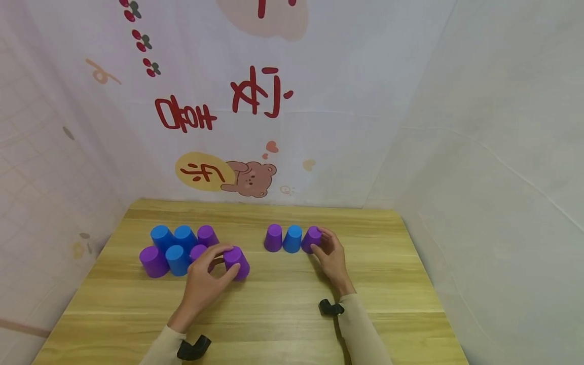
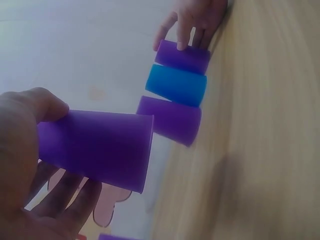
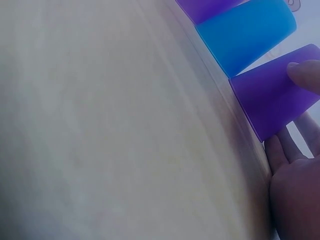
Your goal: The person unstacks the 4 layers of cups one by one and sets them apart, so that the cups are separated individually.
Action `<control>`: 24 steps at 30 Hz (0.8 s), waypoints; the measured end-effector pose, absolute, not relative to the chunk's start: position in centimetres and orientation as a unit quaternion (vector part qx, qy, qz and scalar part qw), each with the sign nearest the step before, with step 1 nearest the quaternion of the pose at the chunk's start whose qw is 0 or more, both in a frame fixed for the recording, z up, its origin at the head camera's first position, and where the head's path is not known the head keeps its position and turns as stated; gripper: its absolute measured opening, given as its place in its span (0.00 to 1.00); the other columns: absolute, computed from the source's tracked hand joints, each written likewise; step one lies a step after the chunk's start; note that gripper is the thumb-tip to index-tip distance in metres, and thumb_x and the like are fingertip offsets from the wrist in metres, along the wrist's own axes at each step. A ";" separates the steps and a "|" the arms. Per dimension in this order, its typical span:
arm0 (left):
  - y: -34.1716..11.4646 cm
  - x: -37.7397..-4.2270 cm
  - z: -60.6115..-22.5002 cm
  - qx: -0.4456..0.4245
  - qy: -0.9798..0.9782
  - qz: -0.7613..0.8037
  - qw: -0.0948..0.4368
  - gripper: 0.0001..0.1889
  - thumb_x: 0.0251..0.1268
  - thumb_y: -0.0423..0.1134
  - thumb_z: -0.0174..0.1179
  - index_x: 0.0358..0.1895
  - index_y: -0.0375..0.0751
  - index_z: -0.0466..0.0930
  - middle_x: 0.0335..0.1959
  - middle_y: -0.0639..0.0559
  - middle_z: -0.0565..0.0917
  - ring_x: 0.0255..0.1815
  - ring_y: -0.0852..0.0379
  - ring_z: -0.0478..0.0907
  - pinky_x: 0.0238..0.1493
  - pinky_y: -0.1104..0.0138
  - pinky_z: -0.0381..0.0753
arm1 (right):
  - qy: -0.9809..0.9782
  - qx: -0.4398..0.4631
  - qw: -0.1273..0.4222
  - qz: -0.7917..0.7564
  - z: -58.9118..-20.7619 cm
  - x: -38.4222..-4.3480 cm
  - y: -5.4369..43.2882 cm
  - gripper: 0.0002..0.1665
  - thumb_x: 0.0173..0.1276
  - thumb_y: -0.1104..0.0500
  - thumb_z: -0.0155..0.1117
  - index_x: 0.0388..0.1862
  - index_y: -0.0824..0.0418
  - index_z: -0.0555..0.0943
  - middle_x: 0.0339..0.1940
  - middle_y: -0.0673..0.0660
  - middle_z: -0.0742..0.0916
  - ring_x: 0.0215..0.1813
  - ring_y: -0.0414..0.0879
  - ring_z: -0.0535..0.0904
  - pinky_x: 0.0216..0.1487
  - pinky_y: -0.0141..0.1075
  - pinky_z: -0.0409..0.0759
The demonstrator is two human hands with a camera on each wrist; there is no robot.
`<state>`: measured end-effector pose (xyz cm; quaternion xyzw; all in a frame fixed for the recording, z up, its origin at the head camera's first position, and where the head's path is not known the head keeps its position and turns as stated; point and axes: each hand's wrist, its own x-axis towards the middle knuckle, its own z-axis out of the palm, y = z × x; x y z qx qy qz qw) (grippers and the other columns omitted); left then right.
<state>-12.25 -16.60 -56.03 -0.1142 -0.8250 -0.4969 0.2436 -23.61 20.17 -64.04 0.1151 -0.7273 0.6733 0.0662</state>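
1. Your left hand point(image 1: 205, 284), lower centre-left of the head view, holds a purple cup point(image 1: 237, 264) between thumb and fingers, narrow end up. In the left wrist view the cup fills the left and middle of the frame, and its rim looks clear of the table point(image 1: 283, 317).
2. Your right hand point(image 1: 333, 259), right of centre in the head view, holds the end cup point(image 1: 312, 240), also purple, with thumb and fingers at its sides. The right wrist view puts this cup at the right edge of the frame, its rim at the table.
3. The end cup closes a row of three, all upside down. Just beside it is a blue cup point(image 1: 292, 239), and beyond that, near the centre of the frame, a violet cup point(image 1: 274, 238).
4. At centre-left of the head view you have six more upside-down cups in two rows. The back row point(image 1: 185, 236) reads blue, blue, purple; the front row point(image 1: 178, 261) reads purple, blue, purple, the last partly hidden by your left hand.
5. Behind the table, across the top of the frame, is a pale cloth point(image 1: 342, 101) with red characters and a bear point(image 1: 253, 180).
6. Your sleeves point(image 1: 365, 329) enter along the bottom edge.
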 end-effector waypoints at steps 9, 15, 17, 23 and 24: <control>-18.6 -9.7 -56.2 -0.115 -0.818 -0.495 0.268 0.31 0.54 0.24 0.85 0.63 0.45 0.90 0.59 0.42 0.93 0.58 0.78 0.85 0.60 0.86 0.84 | -0.731 0.108 0.063 0.671 -64.1 -23.6 20.2 0.35 0.79 0.72 0.71 0.81 0.62 0.75 0.75 0.72 0.85 0.78 0.68 0.82 0.81 0.40 0.84; -19.9 -8.2 -56.5 -0.088 -0.821 -0.494 0.273 0.32 0.51 0.21 0.84 0.62 0.43 0.91 0.59 0.40 0.92 0.59 0.82 0.83 0.61 0.88 0.82 | -0.727 0.104 0.062 0.676 -64.1 -23.6 20.1 0.35 0.78 0.73 0.71 0.81 0.62 0.75 0.75 0.72 0.85 0.77 0.66 0.82 0.78 0.32 0.83; -20.3 -7.7 -56.6 -0.067 -0.823 -0.496 0.267 0.30 0.52 0.21 0.84 0.61 0.43 0.91 0.59 0.43 0.92 0.59 0.83 0.83 0.61 0.88 0.82 | -0.725 0.104 0.060 0.678 -64.1 -23.5 20.1 0.35 0.78 0.73 0.71 0.81 0.62 0.75 0.75 0.71 0.85 0.77 0.67 0.82 0.77 0.31 0.83; -21.5 -6.6 -57.3 -0.009 -0.823 -0.511 0.248 0.28 0.54 0.21 0.84 0.60 0.38 0.91 0.59 0.60 0.90 0.60 0.81 0.84 0.61 0.87 0.83 | -0.722 0.108 0.062 0.681 -63.9 -23.6 20.0 0.35 0.78 0.74 0.71 0.81 0.63 0.75 0.75 0.72 0.85 0.78 0.69 0.81 0.77 0.31 0.84; -21.7 -6.5 -57.5 -0.003 -0.824 -0.508 0.252 0.28 0.54 0.21 0.84 0.60 0.37 0.91 0.59 0.62 0.89 0.60 0.81 0.84 0.61 0.87 0.83 | -0.722 0.108 0.062 0.681 -64.0 -23.6 20.1 0.35 0.78 0.74 0.71 0.81 0.63 0.75 0.75 0.72 0.85 0.78 0.69 0.81 0.77 0.31 0.84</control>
